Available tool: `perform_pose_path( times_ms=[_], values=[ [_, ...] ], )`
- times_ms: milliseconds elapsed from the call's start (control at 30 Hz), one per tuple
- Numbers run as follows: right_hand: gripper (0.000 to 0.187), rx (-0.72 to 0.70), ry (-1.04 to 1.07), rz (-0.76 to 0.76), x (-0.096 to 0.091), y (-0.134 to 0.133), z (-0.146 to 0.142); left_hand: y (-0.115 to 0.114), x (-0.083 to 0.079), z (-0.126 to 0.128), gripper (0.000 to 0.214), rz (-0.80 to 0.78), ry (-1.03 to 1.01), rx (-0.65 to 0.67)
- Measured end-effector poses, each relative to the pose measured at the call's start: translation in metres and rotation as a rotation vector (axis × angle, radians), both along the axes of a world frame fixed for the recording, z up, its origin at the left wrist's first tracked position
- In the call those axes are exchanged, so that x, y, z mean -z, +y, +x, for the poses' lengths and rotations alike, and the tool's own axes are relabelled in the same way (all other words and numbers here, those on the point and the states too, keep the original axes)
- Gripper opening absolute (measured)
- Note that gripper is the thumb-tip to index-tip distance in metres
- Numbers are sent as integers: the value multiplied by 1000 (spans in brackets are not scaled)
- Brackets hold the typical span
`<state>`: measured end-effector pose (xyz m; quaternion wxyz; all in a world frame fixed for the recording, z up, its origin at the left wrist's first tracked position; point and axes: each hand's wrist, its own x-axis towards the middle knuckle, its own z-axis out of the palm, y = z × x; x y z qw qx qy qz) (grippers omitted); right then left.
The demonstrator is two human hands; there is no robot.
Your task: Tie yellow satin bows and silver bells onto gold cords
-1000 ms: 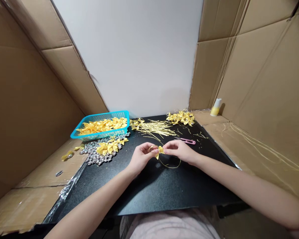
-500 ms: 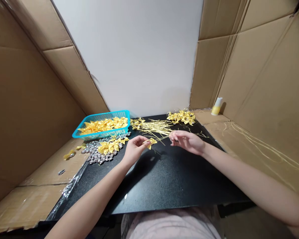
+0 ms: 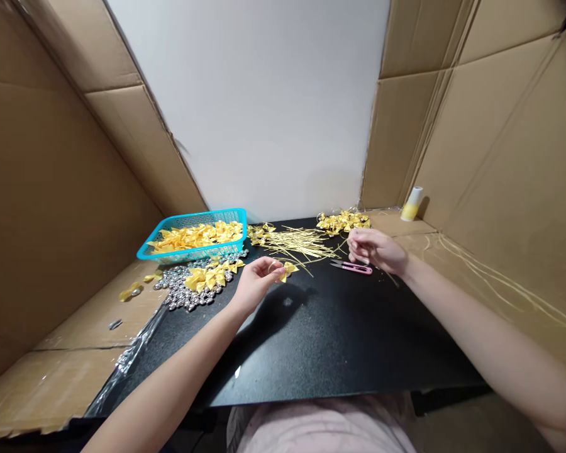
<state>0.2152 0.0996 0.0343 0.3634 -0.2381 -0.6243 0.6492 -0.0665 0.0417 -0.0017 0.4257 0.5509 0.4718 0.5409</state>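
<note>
Yellow bow (image 3: pixel 290 270): held above the black tabletop (image 3: pixel 339 327), at the fingertips of the left hand, out on their right side.
Left hand (image 3: pixel 259 278): thumb and fingers pinched on the bow's near edge, a thin loop standing up beside them.
Right hand (image 3: pixel 376 249): fingers curled in, seemingly gripping yellow thread (image 3: pixel 342 246) at their tips, well apart from the bow.
Thread line: ran sideways from near the bow towards the right fingertips, rising a little; where it met the bow was too fine to tell.
Bow axis: tilted, its wings too small to read exactly.
Nearer hand: the left, touching; the right sat off to the right and slightly farther out.
Pink snips (image 3: pixel 358 268): lay just below the right hand, blades pointing left towards the bow.
Cut strands (image 3: pixel 297 240): heaped beyond the bow.
</note>
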Motion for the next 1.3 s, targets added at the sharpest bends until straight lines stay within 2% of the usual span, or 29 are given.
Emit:
perform_pose_path(
  times_ms=[67, 200, 267, 500, 600, 700, 833, 933, 1067, 1133, 1200, 1300],
  values=[
    [24, -107, -143, -26, -2, -1, 5, 1, 0, 0, 27, 15, 17, -11],
    [22, -418, -650, -75, -3, -3, 12, 2, 0, -2, 24, 60, 74, -40],
    [22, -516, -825, -94, -3, -4, 15, 2, -1, -5, 22, 96, 111, -63],
    [28, -557, -869, -67, -11, -5, 22, 2, -5, -18, 7, 277, 302, -179],
    [32, -572, -869, -108, -10, -7, 20, 2, -7, -20, 1, 360, 411, -202],
    [35, -587, -917, -115, -6, -11, 14, 1, -8, -19, 6, 442, 494, -214],
    [34, -618, -943, 26, -1, -17, 5, -3, -10, -16, 8, 538, 534, -234],
    [33, -501, -876, 211, 3, -16, 0, -7, -10, -13, 6, 550, 488, -212],
    [22, 15, -672, 464, 16, -12, -13, -10, -7, -6, 9, 330, 261, -119],
    [19, 218, -606, 542, 21, -14, -22, -10, -4, -2, 14, 198, 143, -69],
    [18, 285, -554, 598, 26, -21, -32, -10, -2, 3, 18, 119, 87, -26],
    [17, 245, -476, 627, 33, -38, -49, -15, 1, 13, 19, 55, 67, 47]
  ],
)
